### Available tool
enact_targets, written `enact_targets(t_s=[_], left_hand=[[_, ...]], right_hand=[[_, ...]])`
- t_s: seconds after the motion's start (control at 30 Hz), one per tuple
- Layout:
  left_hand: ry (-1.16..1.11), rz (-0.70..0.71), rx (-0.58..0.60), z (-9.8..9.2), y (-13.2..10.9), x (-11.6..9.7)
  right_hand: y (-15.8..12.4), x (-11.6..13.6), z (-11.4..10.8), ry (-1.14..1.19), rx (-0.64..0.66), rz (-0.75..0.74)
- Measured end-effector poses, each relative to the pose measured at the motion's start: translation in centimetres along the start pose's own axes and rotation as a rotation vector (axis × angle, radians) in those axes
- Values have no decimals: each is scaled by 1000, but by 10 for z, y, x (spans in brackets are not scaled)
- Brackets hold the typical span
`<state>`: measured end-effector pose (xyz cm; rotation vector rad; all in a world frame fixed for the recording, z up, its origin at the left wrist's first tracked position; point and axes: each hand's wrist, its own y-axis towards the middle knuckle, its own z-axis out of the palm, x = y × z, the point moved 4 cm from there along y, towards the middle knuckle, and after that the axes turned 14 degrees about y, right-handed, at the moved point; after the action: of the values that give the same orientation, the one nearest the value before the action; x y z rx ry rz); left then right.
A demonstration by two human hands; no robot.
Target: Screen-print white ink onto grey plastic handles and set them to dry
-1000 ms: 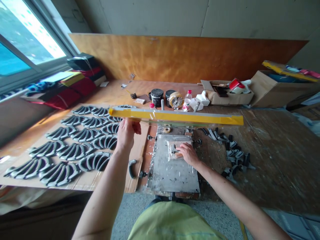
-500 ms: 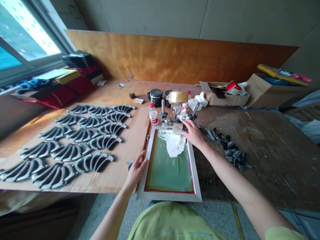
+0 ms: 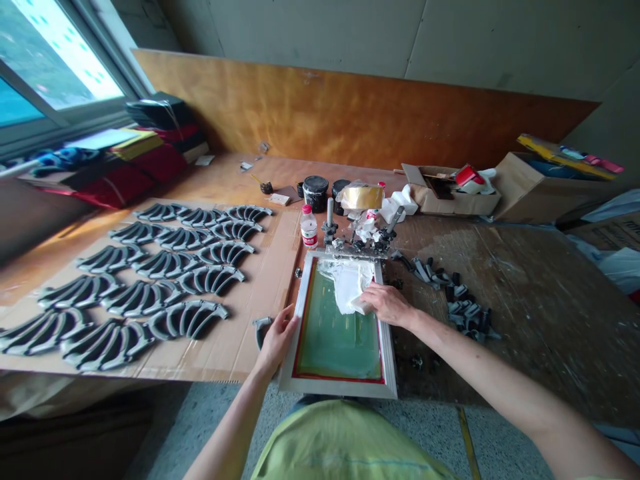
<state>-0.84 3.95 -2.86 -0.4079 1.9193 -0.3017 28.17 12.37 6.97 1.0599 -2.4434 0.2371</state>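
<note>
A silver-framed printing screen (image 3: 304,313) with green mesh and a red border lies flat on the workbench in front of me. My left hand (image 3: 277,339) rests on the frame's left edge, fingers apart and laid flat. My right hand (image 3: 384,304) is on the mesh near its upper right, fingers closed around a pale squeegee-like tool that touches a mass of white ink (image 3: 349,283). A single grey curved part (image 3: 261,329) lies just left of the frame by my left hand.
Several grey curved parts (image 3: 150,287) lie in rows on cardboard (image 3: 273,257) to the left. More small grey parts (image 3: 463,300) are heaped on the right. Behind the screen stand a small bottle (image 3: 309,227), black jars (image 3: 315,193), a tape roll (image 3: 363,196) and open cardboard boxes (image 3: 450,193).
The screen frame, held up by my left hand a second ago, now lies flat. My right hand went from the plate beneath to the screen's top, then down onto the white ink.
</note>
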Motion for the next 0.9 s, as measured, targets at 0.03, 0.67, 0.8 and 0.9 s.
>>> enact_targets(t_s=[0.03,0.67,0.8,0.9], left_hand=[[4,3,-2,0,0,-2],[-126,0,99,-25,-20,-59],[-119,106,43,-48,-22,-114],[-251,278,-36,-57,-12,-157]], right_hand=[[1,-1,-3,14,-3,4],[63,-33,-44,132,-404,231],[41,-65,-77,102,-645,379],[-1,-89,-72,166,-767,546]])
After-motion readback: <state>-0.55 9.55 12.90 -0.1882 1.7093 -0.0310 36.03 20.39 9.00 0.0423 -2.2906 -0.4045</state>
